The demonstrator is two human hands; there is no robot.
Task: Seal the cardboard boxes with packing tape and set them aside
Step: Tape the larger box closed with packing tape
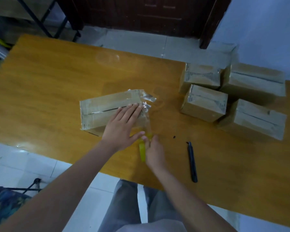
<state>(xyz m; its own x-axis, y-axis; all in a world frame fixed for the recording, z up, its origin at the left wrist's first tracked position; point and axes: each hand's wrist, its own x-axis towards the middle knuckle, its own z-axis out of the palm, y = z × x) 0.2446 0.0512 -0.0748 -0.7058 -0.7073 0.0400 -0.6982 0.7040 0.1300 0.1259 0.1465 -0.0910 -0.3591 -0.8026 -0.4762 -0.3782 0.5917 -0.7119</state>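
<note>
A cardboard box (100, 113) lies on the orange wooden table (49, 84), its top seam showing and clear tape crumpled at its right end. My left hand (122, 126) presses flat on the box's right part, fingers straight. My right hand (153, 153) grips a yellow tape roll (143, 152) just in front of the box. A strip of clear tape (147, 121) runs from the roll up to the box's right end.
Several taped cardboard boxes (204, 102) stand grouped at the table's right side. A black utility knife (192, 162) lies to the right of my right hand. A dark door stands beyond the table, and a folding chair is at the lower left.
</note>
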